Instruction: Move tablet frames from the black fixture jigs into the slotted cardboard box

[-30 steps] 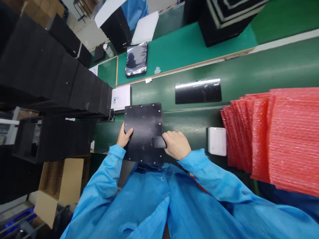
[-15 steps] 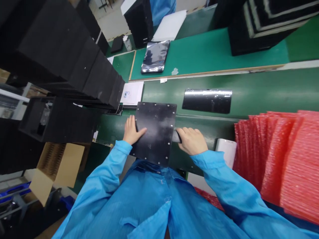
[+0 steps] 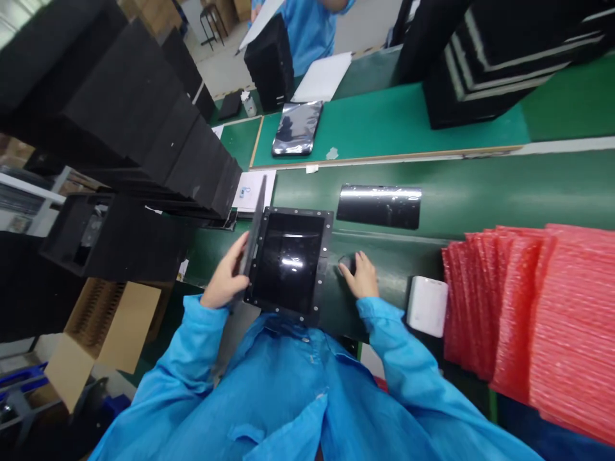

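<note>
My left hand (image 3: pixel 225 275) grips the edge of a thin dark plate (image 3: pixel 255 224), which stands tilted up at the left side of a black frame (image 3: pixel 328 234). Inside the frame lies a glossy black screen (image 3: pixel 288 259). To the right of it, my right hand (image 3: pixel 361 275) is closed around a small dark object (image 3: pixel 346 262) low over the green bench. Beyond the hands a glossy black panel (image 3: pixel 379 206) lies flat.
Red bubble-wrap sheets (image 3: pixel 523 307) and a white box (image 3: pixel 427 306) are at the right. Black foam stacks (image 3: pixel 158 134) rise at the left, above an open cardboard box (image 3: pixel 113 320). Across the bench stands a person in blue (image 3: pixel 310 32).
The dark plate has swung up to the left in my left hand, and the screen beneath it now shows. My right hand has drawn away from the frame's right edge with the small object.
</note>
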A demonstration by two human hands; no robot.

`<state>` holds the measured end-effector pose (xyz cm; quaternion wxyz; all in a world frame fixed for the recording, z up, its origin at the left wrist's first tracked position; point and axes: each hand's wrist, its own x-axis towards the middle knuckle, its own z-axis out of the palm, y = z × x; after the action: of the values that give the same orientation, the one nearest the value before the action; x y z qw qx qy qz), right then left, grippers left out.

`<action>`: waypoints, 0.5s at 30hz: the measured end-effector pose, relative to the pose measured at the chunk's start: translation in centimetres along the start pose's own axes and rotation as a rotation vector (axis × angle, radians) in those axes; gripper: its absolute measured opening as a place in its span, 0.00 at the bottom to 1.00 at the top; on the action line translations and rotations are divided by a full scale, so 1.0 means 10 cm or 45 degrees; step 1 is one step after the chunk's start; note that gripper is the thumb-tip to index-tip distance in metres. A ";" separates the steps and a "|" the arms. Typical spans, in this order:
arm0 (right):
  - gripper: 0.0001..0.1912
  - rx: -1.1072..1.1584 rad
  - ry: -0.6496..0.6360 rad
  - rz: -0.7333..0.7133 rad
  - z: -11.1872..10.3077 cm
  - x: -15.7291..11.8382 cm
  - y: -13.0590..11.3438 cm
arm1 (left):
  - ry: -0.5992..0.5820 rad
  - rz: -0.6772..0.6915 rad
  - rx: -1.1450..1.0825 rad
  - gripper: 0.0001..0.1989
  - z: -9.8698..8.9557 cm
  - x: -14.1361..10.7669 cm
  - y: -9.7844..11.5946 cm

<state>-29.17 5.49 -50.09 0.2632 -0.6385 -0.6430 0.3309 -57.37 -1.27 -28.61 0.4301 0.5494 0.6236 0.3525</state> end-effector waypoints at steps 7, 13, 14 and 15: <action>0.24 0.001 -0.045 -0.461 -0.12 -0.80 -0.81 | 0.108 -0.325 -0.400 0.41 0.12 0.46 -0.98; 0.29 0.421 -0.317 -0.079 -0.26 -0.82 -1.06 | 0.294 -0.304 -0.235 0.37 0.42 0.48 -1.24; 0.30 0.651 -0.346 0.027 -0.28 -0.78 -1.04 | 0.314 -0.301 -0.231 0.37 0.43 0.48 -1.25; 0.30 0.884 -0.363 0.134 -0.31 -0.73 -1.03 | 0.327 -0.302 -0.232 0.35 0.45 0.47 -1.25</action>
<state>-33.12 -1.17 -39.65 0.3543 -0.4911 -0.4890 0.6278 -58.14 1.42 -42.42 0.4334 0.3817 0.6992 0.4214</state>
